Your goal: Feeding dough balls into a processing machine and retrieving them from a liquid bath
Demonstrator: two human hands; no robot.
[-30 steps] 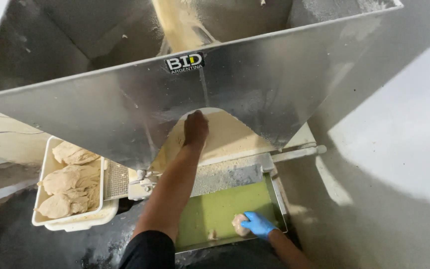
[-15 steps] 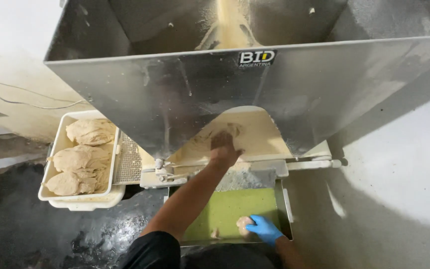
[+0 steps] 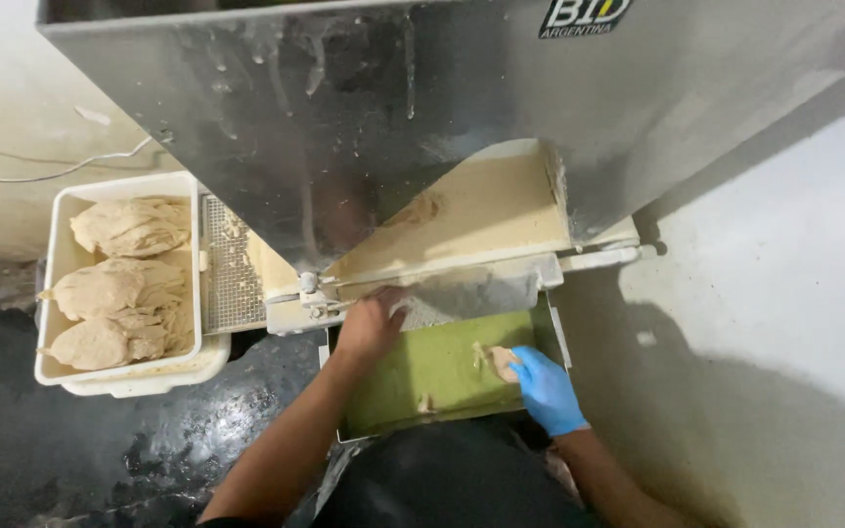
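Note:
My bare left hand [image 3: 369,326] rests at the near edge of the metal chute, by the textured roller [image 3: 462,298] of a steel dough machine [image 3: 344,117], fingers curled; whether it grips anything is not visible. My right hand [image 3: 543,386], in a blue glove, lies on the green conveyor belt [image 3: 432,376] with its fingers around a small piece of dough [image 3: 501,362]. A cream slanted ramp [image 3: 481,210] leads down from the hopper to the roller. A smaller scrap of dough [image 3: 424,401] lies on the belt near its front.
A white plastic tub [image 3: 61,293] at the left holds three large lumps of dough [image 3: 114,288]. Beside it is a perforated metal grate [image 3: 230,264]. The floor [image 3: 100,450] below is dark and wet. A pale wall [image 3: 784,293] stands to the right.
My left hand has come down from the cream ramp under the hopper to the roller's near edge. The view has tilted downward. My right hand stays on the belt with the dough piece.

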